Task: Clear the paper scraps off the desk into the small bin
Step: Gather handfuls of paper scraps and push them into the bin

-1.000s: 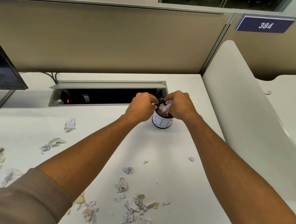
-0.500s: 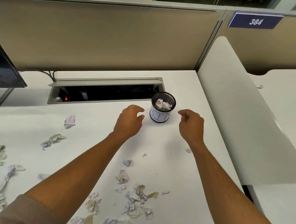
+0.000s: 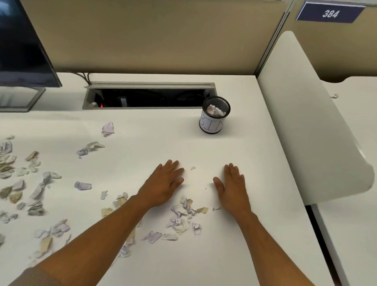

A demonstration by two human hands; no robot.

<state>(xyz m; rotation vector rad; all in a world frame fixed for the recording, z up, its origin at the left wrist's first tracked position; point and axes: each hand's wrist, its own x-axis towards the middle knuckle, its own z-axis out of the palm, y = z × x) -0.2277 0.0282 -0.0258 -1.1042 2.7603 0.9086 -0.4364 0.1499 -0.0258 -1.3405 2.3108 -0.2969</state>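
Head view: a white desk [image 3: 230,250] fills the frame, backed by a beige partition [image 3: 147,30] with a "384" sign [image 3: 330,13] at upper right. Both hands lie flat, fingers straight, holding nothing: left hand [image 3: 164,185] and right hand [image 3: 232,189] at centre, either side of a clump of scraps [image 3: 184,215]. More scraps litter the lower left. The bin [image 3: 214,115], holding crumpled paper, stands above centre beside a cable tray [image 3: 148,96]. A monitor [image 3: 11,40] fills the upper left.

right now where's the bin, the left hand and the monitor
bin [image 3: 210,124]: head view, on its white label
left hand [image 3: 163,186]: head view, back of the hand
monitor [image 3: 11,40]: head view, on the dark screen
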